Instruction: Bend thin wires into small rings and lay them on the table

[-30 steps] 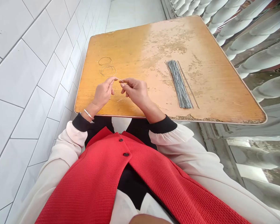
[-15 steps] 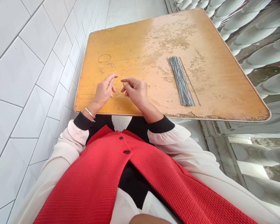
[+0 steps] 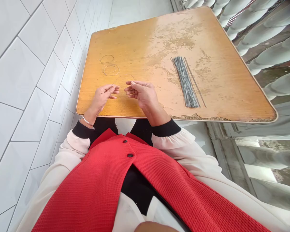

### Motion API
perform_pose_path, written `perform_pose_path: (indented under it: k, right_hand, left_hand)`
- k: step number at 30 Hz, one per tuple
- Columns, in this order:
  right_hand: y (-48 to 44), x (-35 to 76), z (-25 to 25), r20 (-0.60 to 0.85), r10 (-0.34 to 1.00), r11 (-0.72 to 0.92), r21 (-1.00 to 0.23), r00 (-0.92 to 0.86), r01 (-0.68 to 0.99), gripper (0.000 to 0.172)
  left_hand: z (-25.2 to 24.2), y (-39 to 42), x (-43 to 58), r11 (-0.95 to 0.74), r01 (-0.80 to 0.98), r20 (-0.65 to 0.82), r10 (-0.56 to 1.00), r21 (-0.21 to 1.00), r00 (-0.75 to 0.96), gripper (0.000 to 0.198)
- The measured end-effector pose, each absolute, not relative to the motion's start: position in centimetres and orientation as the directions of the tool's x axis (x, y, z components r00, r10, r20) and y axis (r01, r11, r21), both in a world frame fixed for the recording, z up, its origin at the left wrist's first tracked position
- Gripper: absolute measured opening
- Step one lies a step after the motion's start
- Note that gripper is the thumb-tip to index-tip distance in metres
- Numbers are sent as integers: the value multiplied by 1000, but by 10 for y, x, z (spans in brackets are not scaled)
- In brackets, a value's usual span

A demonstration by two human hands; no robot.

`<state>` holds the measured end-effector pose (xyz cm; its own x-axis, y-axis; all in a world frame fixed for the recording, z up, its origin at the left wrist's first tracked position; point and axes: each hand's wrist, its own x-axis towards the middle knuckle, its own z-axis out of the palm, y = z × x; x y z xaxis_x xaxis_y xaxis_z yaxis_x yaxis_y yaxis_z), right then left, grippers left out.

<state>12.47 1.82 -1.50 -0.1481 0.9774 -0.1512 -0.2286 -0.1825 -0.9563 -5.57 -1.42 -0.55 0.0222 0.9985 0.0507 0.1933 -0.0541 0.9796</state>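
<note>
Over the near edge of the bench (image 3: 135, 42), my head feed shows one clear change: the hands have drawn apart. A moment ago the left hand (image 3: 101, 98) and the right hand (image 3: 141, 96) were close together, fingertips pinched on a thin wire (image 3: 123, 76). Now a gap stands between them and the fingers have loosened. The left hand is half open, its fingers stretched toward the right; the right hand is loosely curled, with the thumb lying above the fingers.

The wire now shows as a shallow open arc above that gap, running from the left fingertips over to the right thumb, with its ends unjoined. It is too fine at this distance for me to tell whether either hand is gripping it or it only rests against the fingers.

Farther up the bench, beyond the left hand, lie an upper wire ring (image 3: 107, 59) and a lower wire ring (image 3: 110, 69), apart from the hands. Well to the right lies a bundle of grey wires (image 3: 185, 83), with a single rod (image 3: 195, 84) just beside it. A silver bangle (image 3: 87, 121) circles the left wrist. A tiled wall (image 3: 38, 80) runs along the left, and white balusters (image 3: 268, 42) line the right.
</note>
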Motion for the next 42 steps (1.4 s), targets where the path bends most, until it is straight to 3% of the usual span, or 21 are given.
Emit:
perform_pose_path:
  k: [7,15,20,24,29,33,42]
  right_hand:
    - [17,127,-15,-168,969,-209,-948,-182,-239,12]
    - [14,128,-18,-69,978,-98,-985,-195,-144,16]
    - [18,129,-18,-30,984,-59,-985,-177,-165,19]
    - [19,126,-20,-64,979,-109,-966,-191,-236,8]
    - [13,112,-23,-74,985,-113,-958,-154,-265,8]
    - [11,108,-25,-74,990,-106,-953,-123,-285,10]
    - [13,120,-23,-58,986,-89,-976,-156,-199,19]
  left_hand:
    - [-2,-24,-65,-52,371,67,997,927,-28,27]
    - [5,-22,-62,-2,217,24,995,976,-99,6]
    - [5,-24,-62,-12,243,36,995,970,-95,11]
    - [0,-22,-59,-54,281,85,991,958,-99,21]
    - [-12,-16,-40,-96,298,171,957,950,-236,24]
    - [-20,-12,-29,-75,271,158,941,960,-298,23]
    - [-18,-15,-38,-37,206,88,965,978,-248,25]
